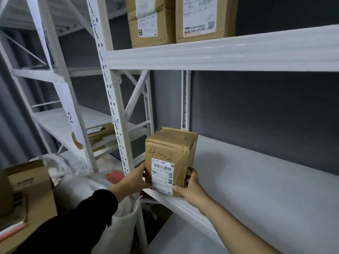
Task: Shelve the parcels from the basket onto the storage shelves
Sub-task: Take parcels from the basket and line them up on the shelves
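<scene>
Though I cannot make out a basket, far left of the post (pixel 117 125) I see a cardboard box (pixel 27 189) and white bags (pixel 77 187), so I judge more may be waiting. Just right of the post, my left hand (pixel 136 180) and right hand (pixel 190 187) clasp the parcel (pixel 168 160) by its lower sides, its base seemingly on the shelf (pixel 256 180) edge. Right of the post and higher, two parcels (pixel 200 17) stand shelved. This one needs only releasing.

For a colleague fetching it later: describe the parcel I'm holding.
Find the white shelving against the dark wall. At its middle shelf's front left corner is a brown parcel. Unlike the two parcels above, it has 4-2 handwritten over its label.
</scene>
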